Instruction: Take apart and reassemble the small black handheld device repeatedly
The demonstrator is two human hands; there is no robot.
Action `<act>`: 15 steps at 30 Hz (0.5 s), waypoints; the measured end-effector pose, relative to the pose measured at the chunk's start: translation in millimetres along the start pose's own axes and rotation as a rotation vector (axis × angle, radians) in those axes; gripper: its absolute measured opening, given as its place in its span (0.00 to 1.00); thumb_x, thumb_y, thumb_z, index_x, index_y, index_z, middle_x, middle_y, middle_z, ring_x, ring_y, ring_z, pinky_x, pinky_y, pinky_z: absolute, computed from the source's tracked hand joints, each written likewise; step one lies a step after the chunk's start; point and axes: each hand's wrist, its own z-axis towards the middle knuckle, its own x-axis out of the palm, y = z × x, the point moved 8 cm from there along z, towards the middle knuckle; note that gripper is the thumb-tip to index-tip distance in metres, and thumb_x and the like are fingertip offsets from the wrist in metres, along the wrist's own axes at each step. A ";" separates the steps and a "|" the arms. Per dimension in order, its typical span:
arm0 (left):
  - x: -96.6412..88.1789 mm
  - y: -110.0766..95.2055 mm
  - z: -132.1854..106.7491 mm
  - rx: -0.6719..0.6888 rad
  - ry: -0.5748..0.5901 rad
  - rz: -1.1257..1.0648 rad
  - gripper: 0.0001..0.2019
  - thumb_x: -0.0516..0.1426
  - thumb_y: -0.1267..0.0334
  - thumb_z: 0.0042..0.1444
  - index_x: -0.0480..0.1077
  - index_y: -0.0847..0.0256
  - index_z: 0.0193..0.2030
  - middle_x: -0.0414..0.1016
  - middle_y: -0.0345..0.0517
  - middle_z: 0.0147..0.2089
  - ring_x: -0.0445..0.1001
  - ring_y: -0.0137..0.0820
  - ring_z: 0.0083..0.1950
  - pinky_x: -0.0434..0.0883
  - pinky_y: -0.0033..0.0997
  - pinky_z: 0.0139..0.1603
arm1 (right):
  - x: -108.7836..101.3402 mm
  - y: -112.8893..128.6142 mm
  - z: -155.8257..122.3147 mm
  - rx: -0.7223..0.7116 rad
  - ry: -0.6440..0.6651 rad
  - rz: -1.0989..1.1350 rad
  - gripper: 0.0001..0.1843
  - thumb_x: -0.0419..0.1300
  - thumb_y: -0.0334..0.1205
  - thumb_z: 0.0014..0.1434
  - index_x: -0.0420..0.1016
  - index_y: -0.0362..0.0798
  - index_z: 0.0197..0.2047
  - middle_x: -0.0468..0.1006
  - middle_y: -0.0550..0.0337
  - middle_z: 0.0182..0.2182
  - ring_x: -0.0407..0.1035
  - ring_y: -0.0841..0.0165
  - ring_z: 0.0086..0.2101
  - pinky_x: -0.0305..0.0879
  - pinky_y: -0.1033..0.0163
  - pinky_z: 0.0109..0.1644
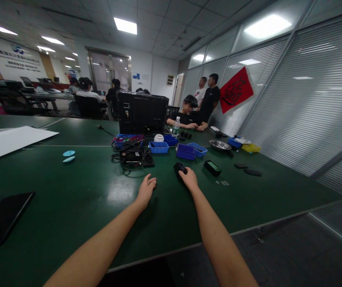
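My right hand (190, 179) grips a small black box (178, 168) at the middle of the green table (165, 223); its fingers wrap over the near right side. My left hand (146, 191) is held to the left of the box, apart from it, fingers loosely extended and holding nothing. To the right of my right hand lies a black case with a green inside (213, 168). Beside that case are a small white ring (217, 182) and a thin clear square piece (225, 183).
Ahead stand blue trays (185, 152), a black adapter with cables (131, 155), a monitor's back (142, 111) and a water bottle (175, 126). A metal dish (220, 146) is at right. A light-blue shell-shaped case (68, 156) lies left. A co-worker (185, 115) sits across the table.
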 end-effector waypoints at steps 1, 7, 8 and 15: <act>-0.2 0.0 0.1 0.002 -0.002 0.002 0.26 0.53 0.66 0.52 0.54 0.64 0.58 0.69 0.56 0.51 0.71 0.29 0.45 0.66 0.31 0.48 | -0.1 -1.3 0.9 0.003 0.001 0.007 0.29 0.53 0.52 0.51 0.64 0.43 0.53 0.70 0.46 0.46 0.66 0.58 0.45 0.61 0.59 0.45; -1.0 1.2 1.1 0.012 -0.005 0.000 0.27 0.55 0.64 0.51 0.55 0.64 0.58 0.70 0.56 0.50 0.71 0.28 0.44 0.67 0.30 0.47 | -2.2 -9.8 5.7 0.038 -0.002 0.001 0.28 0.51 0.52 0.52 0.67 0.42 0.51 0.72 0.46 0.45 0.67 0.58 0.44 0.62 0.60 0.44; -0.9 1.1 1.0 0.012 -0.005 -0.001 0.26 0.55 0.64 0.51 0.55 0.64 0.58 0.70 0.56 0.50 0.71 0.28 0.44 0.67 0.30 0.47 | -2.9 -11.5 6.7 0.047 0.000 -0.004 0.28 0.50 0.52 0.53 0.68 0.43 0.50 0.72 0.46 0.45 0.67 0.58 0.44 0.62 0.60 0.44; -0.4 1.4 1.3 0.002 -0.009 -0.004 0.25 0.53 0.66 0.52 0.55 0.64 0.57 0.70 0.55 0.50 0.71 0.28 0.44 0.67 0.30 0.47 | -5.7 -19.3 10.9 0.086 0.003 0.039 0.25 0.50 0.50 0.53 0.70 0.44 0.48 0.73 0.48 0.44 0.68 0.60 0.42 0.62 0.61 0.42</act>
